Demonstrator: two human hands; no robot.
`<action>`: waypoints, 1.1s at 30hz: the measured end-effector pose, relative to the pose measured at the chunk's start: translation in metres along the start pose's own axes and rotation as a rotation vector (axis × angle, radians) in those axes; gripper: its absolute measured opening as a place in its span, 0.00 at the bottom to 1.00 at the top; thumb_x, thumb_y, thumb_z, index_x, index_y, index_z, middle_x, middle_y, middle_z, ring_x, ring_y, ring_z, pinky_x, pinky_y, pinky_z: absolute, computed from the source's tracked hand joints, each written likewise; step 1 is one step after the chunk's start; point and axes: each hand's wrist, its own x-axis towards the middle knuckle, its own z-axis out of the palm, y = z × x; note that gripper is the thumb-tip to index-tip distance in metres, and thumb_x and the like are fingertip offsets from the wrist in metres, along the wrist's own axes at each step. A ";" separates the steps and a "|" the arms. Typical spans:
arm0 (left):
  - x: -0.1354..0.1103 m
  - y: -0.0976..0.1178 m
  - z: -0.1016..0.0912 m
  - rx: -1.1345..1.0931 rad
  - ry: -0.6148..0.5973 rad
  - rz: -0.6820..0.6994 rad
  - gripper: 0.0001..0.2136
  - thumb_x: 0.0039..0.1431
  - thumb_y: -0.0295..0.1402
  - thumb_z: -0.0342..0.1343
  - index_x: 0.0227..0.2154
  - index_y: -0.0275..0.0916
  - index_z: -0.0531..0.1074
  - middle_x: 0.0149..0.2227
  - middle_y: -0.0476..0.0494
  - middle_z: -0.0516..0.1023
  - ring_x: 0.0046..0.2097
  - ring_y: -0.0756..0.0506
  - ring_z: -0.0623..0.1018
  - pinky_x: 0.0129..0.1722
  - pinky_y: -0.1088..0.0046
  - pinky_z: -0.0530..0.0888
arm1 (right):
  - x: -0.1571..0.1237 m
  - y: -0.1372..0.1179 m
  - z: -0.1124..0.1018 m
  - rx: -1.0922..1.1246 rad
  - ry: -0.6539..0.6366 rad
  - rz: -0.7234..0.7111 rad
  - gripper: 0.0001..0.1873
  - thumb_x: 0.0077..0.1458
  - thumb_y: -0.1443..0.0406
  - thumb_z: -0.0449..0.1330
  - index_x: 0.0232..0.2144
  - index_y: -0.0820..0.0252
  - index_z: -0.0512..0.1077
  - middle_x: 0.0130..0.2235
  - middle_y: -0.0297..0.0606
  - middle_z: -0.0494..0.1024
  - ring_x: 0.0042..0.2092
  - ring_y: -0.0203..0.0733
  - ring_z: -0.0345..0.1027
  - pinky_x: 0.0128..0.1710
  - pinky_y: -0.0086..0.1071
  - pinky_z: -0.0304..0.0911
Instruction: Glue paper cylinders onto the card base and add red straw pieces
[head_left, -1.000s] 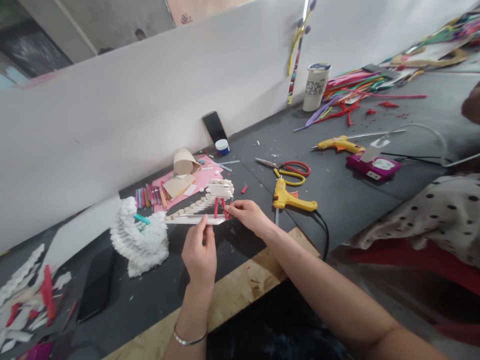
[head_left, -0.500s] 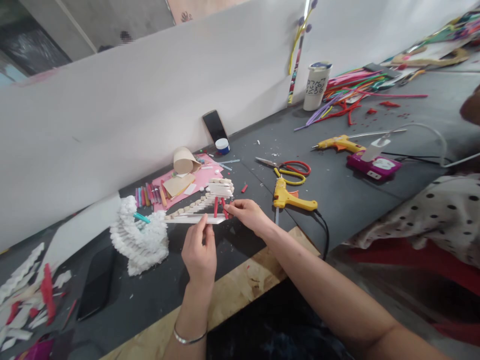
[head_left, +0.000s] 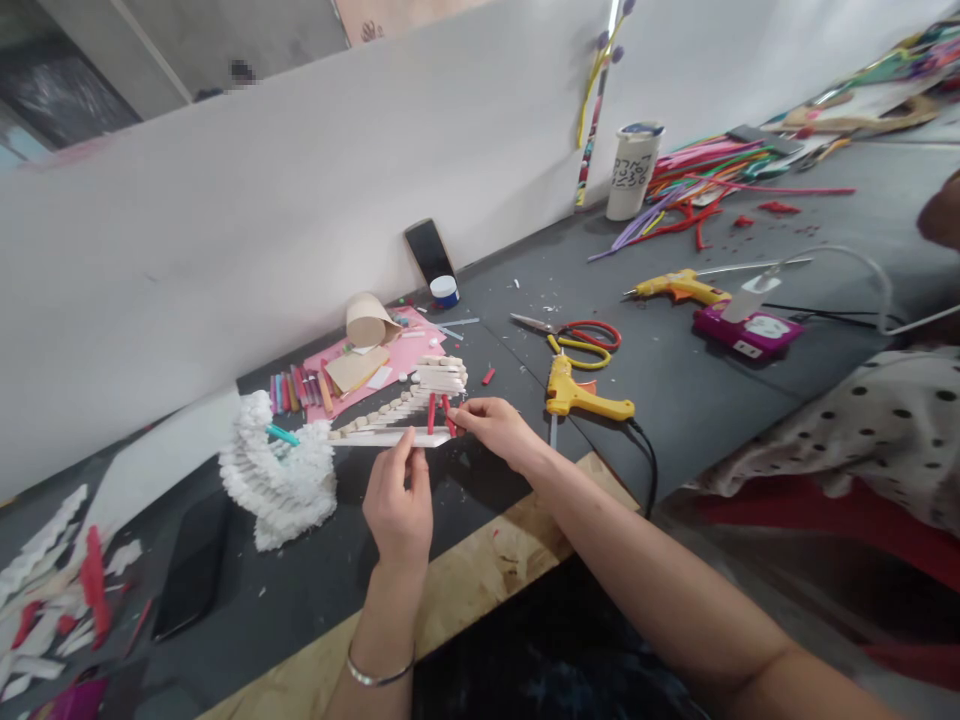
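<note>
My left hand (head_left: 400, 505) pinches the near edge of a white stick (head_left: 386, 437) that forms the bottom step of a spiral craft staircase (head_left: 409, 400). My right hand (head_left: 491, 425) pinches a short red piece (head_left: 448, 412) standing on the right end of that stick, beside a second red piece (head_left: 431, 412). A white ruffled paper spiral (head_left: 277, 478) with a teal straw piece (head_left: 283, 435) sits just to the left of the staircase.
A yellow glue gun (head_left: 581, 393) lies right of my right hand, with scissors (head_left: 577, 335) behind it. Coloured sticks and pink paper (head_left: 405, 355) lie behind the staircase. A phone (head_left: 195, 565) lies at the left. Another person's dotted sleeve (head_left: 862, 430) is at the right.
</note>
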 end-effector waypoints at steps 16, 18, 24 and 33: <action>-0.001 0.002 0.000 0.003 -0.009 0.023 0.11 0.67 0.29 0.52 0.48 0.36 0.76 0.36 0.40 0.82 0.37 0.47 0.81 0.41 0.71 0.76 | -0.005 -0.010 -0.006 -0.120 -0.012 0.033 0.19 0.54 0.52 0.57 0.22 0.59 0.70 0.18 0.25 0.58 0.22 0.31 0.48 0.23 0.29 0.44; -0.002 0.001 0.000 0.003 -0.020 0.025 0.11 0.67 0.29 0.52 0.48 0.36 0.75 0.37 0.39 0.82 0.38 0.47 0.81 0.42 0.70 0.76 | -0.009 -0.015 -0.012 -0.199 -0.031 0.050 0.17 0.55 0.54 0.57 0.21 0.59 0.70 0.17 0.26 0.60 0.21 0.31 0.51 0.23 0.29 0.46; -0.007 0.001 -0.003 -0.004 -0.060 0.030 0.12 0.67 0.30 0.51 0.49 0.35 0.74 0.38 0.39 0.82 0.38 0.46 0.81 0.42 0.70 0.75 | -0.032 -0.020 -0.031 -0.408 -0.128 -0.010 0.15 0.57 0.57 0.57 0.22 0.58 0.71 0.16 0.29 0.68 0.21 0.33 0.60 0.23 0.28 0.51; -0.024 0.013 -0.024 -0.110 -0.142 -0.155 0.11 0.68 0.31 0.50 0.45 0.35 0.76 0.32 0.44 0.79 0.33 0.49 0.79 0.37 0.74 0.74 | -0.068 -0.020 -0.038 -0.497 -0.269 -0.021 0.15 0.57 0.57 0.56 0.23 0.58 0.71 0.20 0.29 0.68 0.22 0.33 0.58 0.24 0.29 0.50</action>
